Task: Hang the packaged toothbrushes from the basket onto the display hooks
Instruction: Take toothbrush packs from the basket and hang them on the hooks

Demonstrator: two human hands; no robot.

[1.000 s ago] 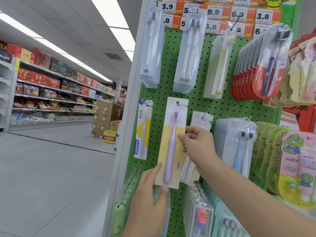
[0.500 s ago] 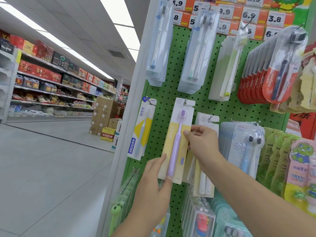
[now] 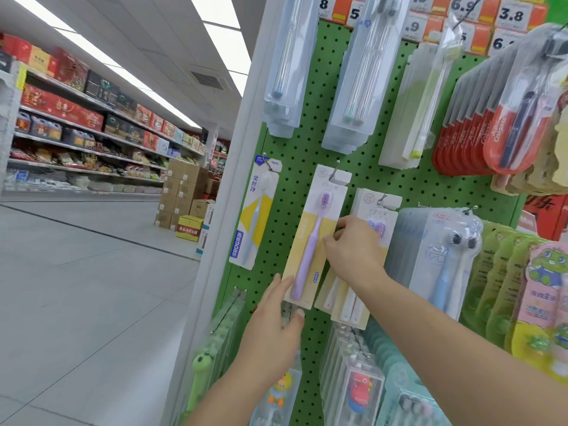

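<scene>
A yellow-and-white card pack with a purple toothbrush (image 3: 313,238) hangs on a display hook (image 3: 335,168) of the green pegboard (image 3: 307,155). My right hand (image 3: 353,250) pinches the pack's right edge at mid height. Under the pack's bottom edge, my left hand (image 3: 273,330) has its fingers straight and touches the lower left corner. The basket is out of view.
Other toothbrush packs crowd the board: a Frog pack (image 3: 253,210) to the left, a white-and-yellow pack (image 3: 358,290) to the right, clear cases above, red packs (image 3: 491,118) upper right, children's packs below. A store aisle with shelves (image 3: 76,124) and stacked boxes (image 3: 184,195) lies left.
The purple toothbrush pack has risen and its hang hole now sits on the hook. My left hand has dropped from the pack's lower front to just under its bottom edge.
</scene>
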